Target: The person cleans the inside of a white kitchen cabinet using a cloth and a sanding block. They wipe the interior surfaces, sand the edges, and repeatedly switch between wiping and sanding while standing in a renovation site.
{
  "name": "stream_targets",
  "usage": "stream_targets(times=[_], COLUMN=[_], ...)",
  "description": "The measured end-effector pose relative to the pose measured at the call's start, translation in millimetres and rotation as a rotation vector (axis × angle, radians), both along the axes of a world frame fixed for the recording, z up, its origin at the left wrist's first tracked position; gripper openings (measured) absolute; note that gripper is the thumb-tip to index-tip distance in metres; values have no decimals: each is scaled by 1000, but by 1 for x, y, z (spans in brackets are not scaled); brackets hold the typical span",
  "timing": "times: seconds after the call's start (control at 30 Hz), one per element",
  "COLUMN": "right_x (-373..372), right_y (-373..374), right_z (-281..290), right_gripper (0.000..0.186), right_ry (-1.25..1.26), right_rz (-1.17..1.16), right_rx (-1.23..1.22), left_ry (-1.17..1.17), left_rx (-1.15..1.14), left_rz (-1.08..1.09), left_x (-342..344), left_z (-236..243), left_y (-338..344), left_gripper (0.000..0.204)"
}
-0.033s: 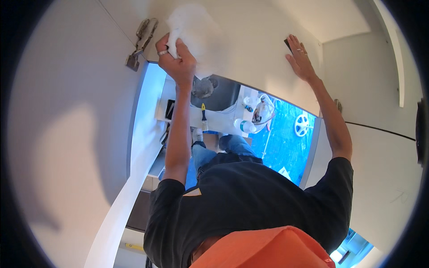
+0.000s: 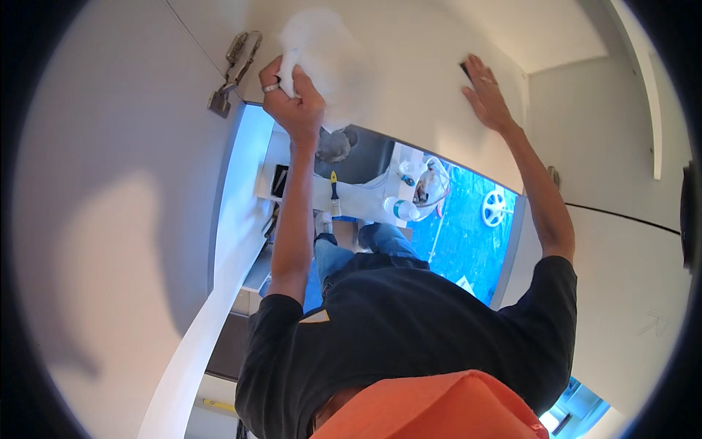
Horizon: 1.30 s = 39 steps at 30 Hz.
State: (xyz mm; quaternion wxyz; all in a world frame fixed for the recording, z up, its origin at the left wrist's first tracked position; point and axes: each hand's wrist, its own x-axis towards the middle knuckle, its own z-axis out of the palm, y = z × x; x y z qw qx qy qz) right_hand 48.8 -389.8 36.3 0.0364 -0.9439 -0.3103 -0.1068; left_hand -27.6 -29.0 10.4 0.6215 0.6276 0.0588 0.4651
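In my left hand (image 2: 294,104) is a soft white wad (image 2: 319,42), possibly cloth or wadding, pinched between thumb and curled fingers against a pale cabinet panel (image 2: 409,95). Its far part spreads loosely over the surface. At the right side of the same panel, my right hand (image 2: 488,99) lies nearly flat, fingers stretched out and together. A small dark flat pad (image 2: 464,71) sticks out from under those fingers; most of it is covered by the hand, so its exact kind is unclear.
Metal hinges (image 2: 232,73) join a large door (image 2: 110,219) at left. Below are a dark sink (image 2: 373,154), a yellow-handled paintbrush (image 2: 334,194), a plastic bottle (image 2: 401,208), a clear bag (image 2: 431,183) and a white wheel-shaped thing (image 2: 494,208) over blue sheeting (image 2: 461,249).
My right hand has slid slightly left along the panel with the dark pad. The left hand and the white wad have shifted a little to the right.
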Motion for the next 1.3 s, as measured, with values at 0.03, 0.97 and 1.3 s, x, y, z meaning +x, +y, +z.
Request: stream_targets(times=[0.03, 0.97, 1.3], right_x=[19, -34, 1], right_y=[16, 79, 174], right_z=[-9, -24, -39], right_gripper=[55, 59, 66], right_ry=[-15, -3, -157], right_rz=[83, 212, 373], right_rx=[3, 11, 19], left_ry=[-22, 36, 327], left_rx=[14, 195, 148], left_rz=[-19, -202, -501], left_x=[1, -83, -165], left_z=[1, -28, -73], left_y=[0, 38, -14], left_gripper=[16, 20, 21])
